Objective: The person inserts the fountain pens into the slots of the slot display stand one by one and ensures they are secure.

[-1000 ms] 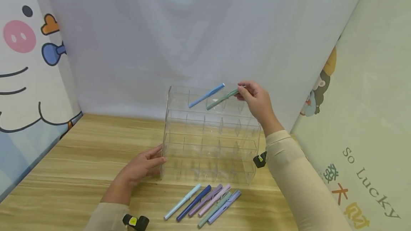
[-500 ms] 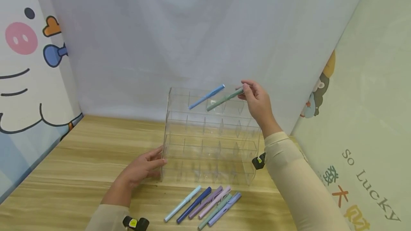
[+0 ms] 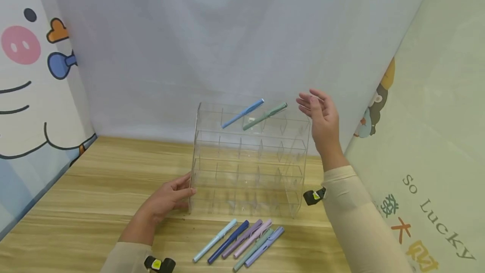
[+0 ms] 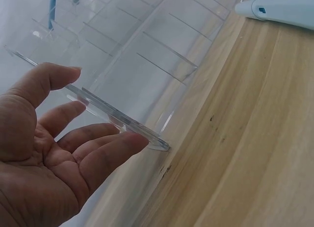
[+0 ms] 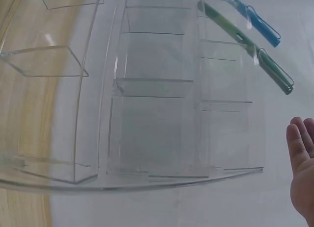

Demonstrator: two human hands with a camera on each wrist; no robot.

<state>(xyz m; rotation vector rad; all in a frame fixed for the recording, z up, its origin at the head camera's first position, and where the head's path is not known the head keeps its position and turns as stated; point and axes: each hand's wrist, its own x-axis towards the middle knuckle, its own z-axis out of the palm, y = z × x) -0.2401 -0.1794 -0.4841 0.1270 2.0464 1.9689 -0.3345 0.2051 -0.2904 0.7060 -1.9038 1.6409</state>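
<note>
A clear acrylic pen rack (image 3: 250, 146) with stepped rows of compartments stands on the table. At its left side panel, my left hand (image 3: 168, 197) holds the edge; in the left wrist view the thumb (image 4: 64, 75) lies over it and the other fingers are along the outer side. A blue pen (image 3: 242, 113) and a green pen (image 3: 265, 116) lean side by side in the top row. Beyond the rack's upper right corner is my right hand (image 3: 322, 113), raised, fingers loosely extended and holding nothing. The right wrist view catches its fingers apart from the green pen (image 5: 245, 45).
Several pens lie slanted on the wooden table (image 3: 113, 180) before the rack: light blue (image 3: 214, 240), dark blue (image 3: 228, 242), purple (image 3: 242, 239), pink (image 3: 253, 239), green (image 3: 252, 250) and lavender (image 3: 264, 247). A white curtain (image 3: 227, 45) hangs behind.
My right hand has let go of the green pen and moved away to the right. That pen stays in the top row. The left hand has kept its place.
</note>
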